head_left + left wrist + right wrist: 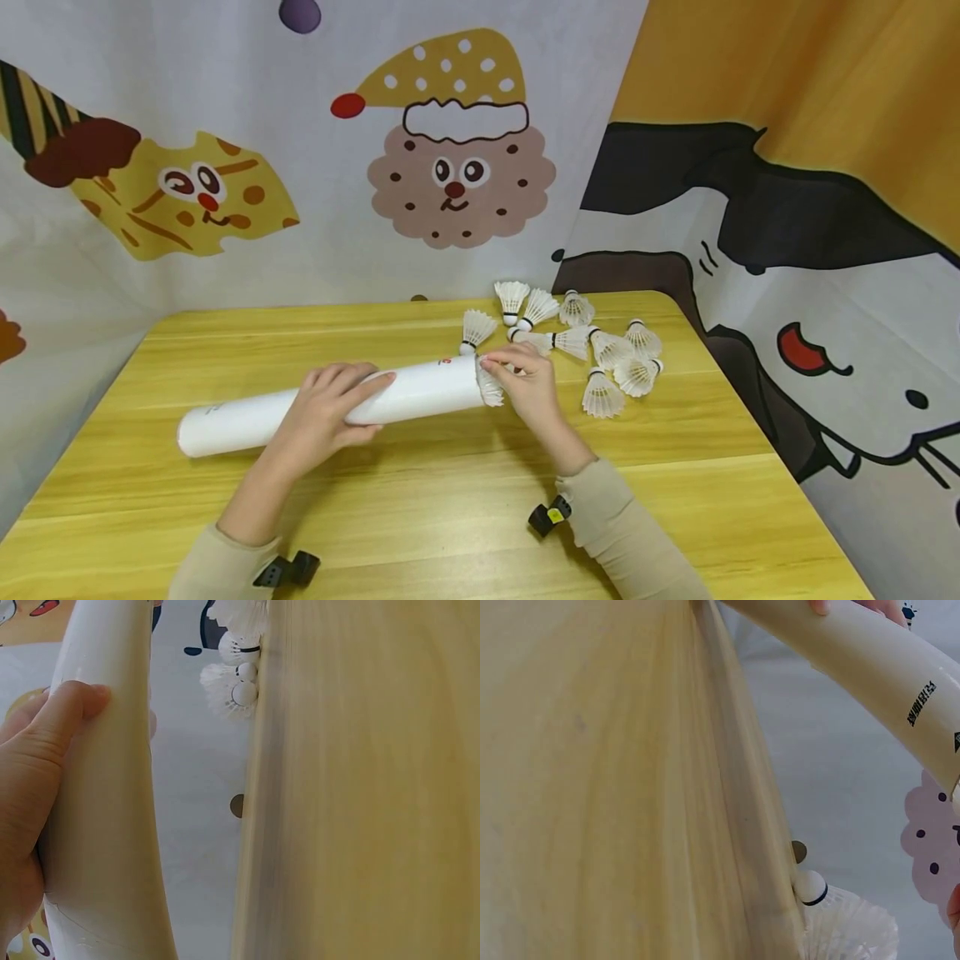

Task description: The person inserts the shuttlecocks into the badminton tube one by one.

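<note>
Left grip (326,408) is wrapped round a white tube (423,390), which lies crosswise over the wood-look worktop (420,517), R end a bit farther back than the L. Right grip (531,387) is pinching a shuttlecock (491,393) at the tube's R end, feathers poking out, cork hidden tbh. Abt 10 loose shuttlecocks (602,395) are scattered far R, pointing all over, 1 just behind the tube fwiw.
</note>
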`<state>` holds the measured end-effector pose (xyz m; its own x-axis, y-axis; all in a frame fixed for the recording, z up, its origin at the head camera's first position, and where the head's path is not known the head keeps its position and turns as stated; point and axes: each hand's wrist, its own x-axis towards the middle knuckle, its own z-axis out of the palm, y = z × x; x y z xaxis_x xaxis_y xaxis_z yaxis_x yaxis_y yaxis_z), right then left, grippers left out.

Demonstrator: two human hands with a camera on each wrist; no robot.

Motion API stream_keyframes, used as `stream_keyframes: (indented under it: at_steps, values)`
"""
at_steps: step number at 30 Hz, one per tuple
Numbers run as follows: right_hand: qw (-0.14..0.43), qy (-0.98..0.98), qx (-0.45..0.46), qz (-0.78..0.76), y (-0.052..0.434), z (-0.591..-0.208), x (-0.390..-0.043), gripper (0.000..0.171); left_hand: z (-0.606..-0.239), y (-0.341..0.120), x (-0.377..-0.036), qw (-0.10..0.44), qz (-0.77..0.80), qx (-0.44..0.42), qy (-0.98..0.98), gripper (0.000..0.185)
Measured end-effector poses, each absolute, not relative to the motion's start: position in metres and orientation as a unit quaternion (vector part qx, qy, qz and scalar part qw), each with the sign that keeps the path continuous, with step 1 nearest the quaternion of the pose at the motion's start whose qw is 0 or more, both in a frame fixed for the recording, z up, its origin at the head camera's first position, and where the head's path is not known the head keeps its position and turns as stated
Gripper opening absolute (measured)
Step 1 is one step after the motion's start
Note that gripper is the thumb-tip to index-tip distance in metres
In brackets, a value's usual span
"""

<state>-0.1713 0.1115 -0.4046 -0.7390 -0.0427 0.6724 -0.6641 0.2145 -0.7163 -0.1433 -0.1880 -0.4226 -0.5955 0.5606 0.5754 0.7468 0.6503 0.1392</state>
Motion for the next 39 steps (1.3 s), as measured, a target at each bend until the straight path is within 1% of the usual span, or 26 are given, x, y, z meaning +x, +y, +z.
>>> stream_keyframes:
  at_steps: [7,16,22,29,39]
  values:
    - [0.265,-0.735,0.221,0.583,0.108,-0.407,-0.168,0.008,-0.423,-0.187,-0.143,0.248,-0.190,-0.374,-0.873,0.064]
    - [0.235,-0.737,0.205,0.600,0.103,-0.411,-0.165,0.006,-0.424,-0.186,-0.143,0.254,-0.192,-0.376,-0.871,0.064]
    - [0.228,-0.743,0.197,0.597,0.100,-0.412,-0.162,0.008,-0.423,-0.185,-0.142,0.254,-0.194,-0.376,-0.870,0.065]
    - [0.194,-0.751,0.216,0.593,0.100,-0.415,-0.159,0.015,-0.423,-0.184,-0.140,0.242,-0.193,-0.371,-0.876,0.064]
    - [0.204,-0.750,0.238,0.582,0.103,-0.414,-0.162,0.015,-0.423,-0.185,-0.141,0.246,-0.197,-0.374,-0.872,0.064]
